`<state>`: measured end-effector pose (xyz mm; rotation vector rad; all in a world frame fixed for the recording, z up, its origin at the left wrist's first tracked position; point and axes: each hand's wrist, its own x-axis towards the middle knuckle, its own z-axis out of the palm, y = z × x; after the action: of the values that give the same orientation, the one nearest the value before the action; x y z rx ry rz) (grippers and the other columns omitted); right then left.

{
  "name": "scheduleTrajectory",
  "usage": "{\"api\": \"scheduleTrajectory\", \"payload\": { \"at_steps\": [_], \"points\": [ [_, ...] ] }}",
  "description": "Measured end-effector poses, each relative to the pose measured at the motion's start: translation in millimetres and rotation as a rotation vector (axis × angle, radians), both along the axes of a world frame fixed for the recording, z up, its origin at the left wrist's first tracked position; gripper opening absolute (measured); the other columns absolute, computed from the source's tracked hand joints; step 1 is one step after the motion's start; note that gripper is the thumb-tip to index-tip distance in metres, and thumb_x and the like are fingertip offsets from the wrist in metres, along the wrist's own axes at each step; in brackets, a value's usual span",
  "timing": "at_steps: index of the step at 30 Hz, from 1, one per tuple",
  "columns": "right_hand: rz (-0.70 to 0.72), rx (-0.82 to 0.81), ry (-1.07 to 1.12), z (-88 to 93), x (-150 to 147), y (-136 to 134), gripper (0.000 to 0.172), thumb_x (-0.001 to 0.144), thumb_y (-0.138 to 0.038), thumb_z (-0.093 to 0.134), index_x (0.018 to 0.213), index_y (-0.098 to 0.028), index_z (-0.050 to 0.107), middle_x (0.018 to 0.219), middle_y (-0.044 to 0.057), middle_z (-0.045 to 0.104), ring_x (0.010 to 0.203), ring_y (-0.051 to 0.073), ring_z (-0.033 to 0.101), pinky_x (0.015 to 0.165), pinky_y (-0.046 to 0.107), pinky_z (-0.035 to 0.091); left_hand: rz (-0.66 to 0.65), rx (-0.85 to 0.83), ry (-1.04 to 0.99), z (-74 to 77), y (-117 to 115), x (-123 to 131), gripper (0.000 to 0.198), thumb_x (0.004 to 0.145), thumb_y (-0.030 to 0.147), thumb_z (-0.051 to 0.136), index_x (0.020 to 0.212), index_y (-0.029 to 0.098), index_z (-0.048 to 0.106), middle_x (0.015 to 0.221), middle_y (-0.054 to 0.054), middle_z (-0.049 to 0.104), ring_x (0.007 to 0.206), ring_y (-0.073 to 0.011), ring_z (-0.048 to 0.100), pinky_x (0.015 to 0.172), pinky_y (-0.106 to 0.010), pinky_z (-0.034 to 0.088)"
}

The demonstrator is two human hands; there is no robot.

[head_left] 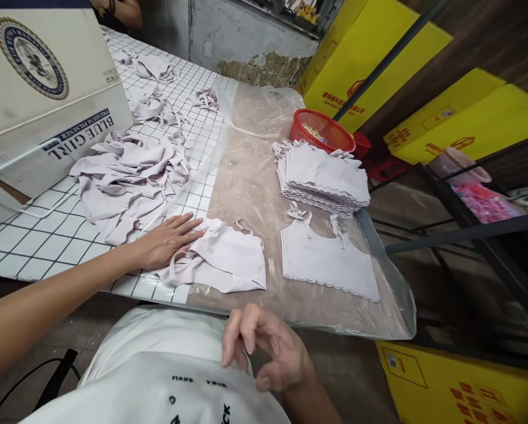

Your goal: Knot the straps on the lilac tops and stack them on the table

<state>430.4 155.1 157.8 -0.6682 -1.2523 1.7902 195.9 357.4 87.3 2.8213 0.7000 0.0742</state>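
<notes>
My left hand (pixel 169 240) lies flat, fingers stretched out, on the left side of a pale lilac camisole top (pixel 228 256) near the table's front edge. That top is partly folded over, with thin straps loose at its upper edge. My right hand (pixel 266 347) hangs in front of my shirt, short of the table edge, its fingers curled but apart with nothing between them. To the right of the top lies a small flat stack of matching tops (pixel 328 253) with scalloped hems. Behind it rises a taller neat stack of the same tops (pixel 323 176).
A loose heap of lilac garments (pixel 131 176) lies left, beside a white carton (pixel 52 88). At the back right stands a red basket (pixel 323 131). Plastic sheeting (pixel 246 171) covers the table's right part. Yellow boxes (pixel 370 53) and a metal rack (pixel 467 235) flank it. Another person's arm (pixel 126 13) shows far left.
</notes>
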Motion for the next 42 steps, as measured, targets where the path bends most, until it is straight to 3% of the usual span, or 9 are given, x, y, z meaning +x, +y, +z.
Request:
{"api": "scheduleTrajectory", "payload": {
  "at_steps": [5,9,14,17,20,26,30,34,42],
  "points": [
    [-0.233,-0.269,-0.327,-7.3,-9,11,0.030,0.086,-0.048,0.066,0.090,-0.021,0.052,0.076,-0.001,0.064,0.048,0.006,0.037,0.047,0.022,0.027,0.042,0.001,-0.067,-1.3,-3,2,0.049,0.101,0.038,0.033,0.145,0.023,0.050,0.160,-0.010,0.036,0.150,-0.0334,0.023,0.119,-0.052,0.026],
    [-0.250,-0.397,-0.429,-25.7,-43,49,0.043,0.088,-0.051,0.056,0.116,-0.018,0.051,0.061,-0.005,0.061,0.039,0.007,0.034,0.044,0.022,0.026,0.054,-0.027,-0.210,1.2,-3,1,0.042,0.099,0.038,0.039,0.132,0.020,0.060,0.153,-0.013,0.044,0.145,-0.0342,0.033,0.115,-0.052,0.033],
    [-0.419,-0.163,-0.765,-34.4,-59,81,0.041,0.089,-0.034,0.055,0.124,-0.014,0.051,0.056,-0.008,0.051,0.050,0.012,0.047,0.052,0.024,0.035,0.145,-0.158,-0.469,11.7,2,6,0.028,0.097,0.036,0.045,0.108,0.018,0.062,0.116,-0.013,0.066,0.114,-0.0261,0.058,0.098,-0.043,0.048],
    [-0.463,-0.018,-0.876,-33.7,-53,92,0.046,0.090,-0.025,0.049,0.134,-0.011,0.048,0.059,-0.007,0.049,0.058,0.014,0.051,0.059,0.026,0.039,0.145,-0.191,-0.489,16.7,9,18,0.036,0.091,0.043,0.055,0.116,0.017,0.059,0.114,-0.014,0.065,0.107,-0.0270,0.058,0.093,-0.044,0.048],
    [-0.470,0.059,-0.919,-34.8,-46,102,0.053,0.089,-0.019,0.045,0.142,-0.013,0.041,0.065,-0.006,0.053,0.063,0.015,0.055,0.067,0.027,0.044,0.083,-0.211,-0.455,22.2,15,31,0.026,0.089,0.039,0.055,0.098,0.017,0.065,0.111,-0.014,0.066,0.106,-0.0280,0.058,0.093,-0.044,0.046],
    [-0.628,0.167,-1.195,-43.0,-47,122,0.027,0.086,-0.032,0.061,0.109,-0.017,0.056,0.093,0.007,0.065,0.086,0.021,0.063,0.080,0.034,0.049,0.343,-0.514,-0.573,45.1,17,41,0.026,0.089,0.039,0.046,0.089,0.018,0.060,0.083,-0.004,0.064,0.077,-0.0188,0.060,0.071,-0.030,0.047],
    [-0.631,0.186,-1.367,-45.2,-50,133,0.013,0.085,-0.029,0.064,0.093,-0.021,0.057,0.097,0.009,0.066,0.085,0.023,0.063,0.073,0.033,0.046,0.470,-0.570,-0.620,44.4,11,44,0.030,0.087,0.047,0.047,0.080,0.019,0.055,0.068,0.001,0.055,0.064,-0.0158,0.052,0.059,-0.027,0.041],
    [-0.610,0.192,-1.257,-42.9,-45,135,0.012,0.086,-0.021,0.057,0.075,-0.022,0.053,0.075,0.002,0.060,0.070,0.017,0.056,0.067,0.029,0.042,0.527,-0.533,-0.677,28.2,7,48,0.027,0.087,0.044,0.047,0.084,0.019,0.057,0.073,0.000,0.059,0.068,-0.0169,0.054,0.066,-0.029,0.044],
    [-0.724,0.166,-0.422,-22.6,-14,104,0.016,0.083,-0.038,0.063,0.078,-0.024,0.057,0.077,-0.001,0.055,0.058,0.011,0.047,0.059,0.027,0.041,0.741,-0.534,-0.782,23.9,6,49,0.013,0.087,0.031,0.044,0.082,0.021,0.052,0.072,0.002,0.056,0.071,-0.0168,0.056,0.070,-0.028,0.045]
  ]
}}
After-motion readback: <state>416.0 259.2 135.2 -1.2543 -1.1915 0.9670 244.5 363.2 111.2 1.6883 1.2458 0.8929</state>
